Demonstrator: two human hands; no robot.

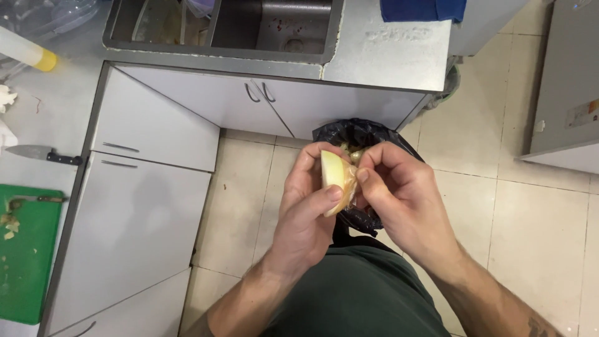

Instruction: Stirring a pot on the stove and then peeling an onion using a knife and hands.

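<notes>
A pale yellow onion piece (334, 178) is held in front of me over a bin lined with a black bag (368, 134). My left hand (306, 212) grips the piece from the left, thumb across its lower end. The fingertips of my right hand (399, 187) pinch thin papery skin (350, 187) at the piece's right side. Pale peelings lie in the top of the bag, just beyond my fingers.
A steel sink (218, 28) sits in the counter above white cabinet doors (262, 100). On the left counter lie a green cutting board (25, 249), a large knife (40, 153) and a bottle with a yellow cap (28, 53). A blue cloth (421, 9) lies at the top.
</notes>
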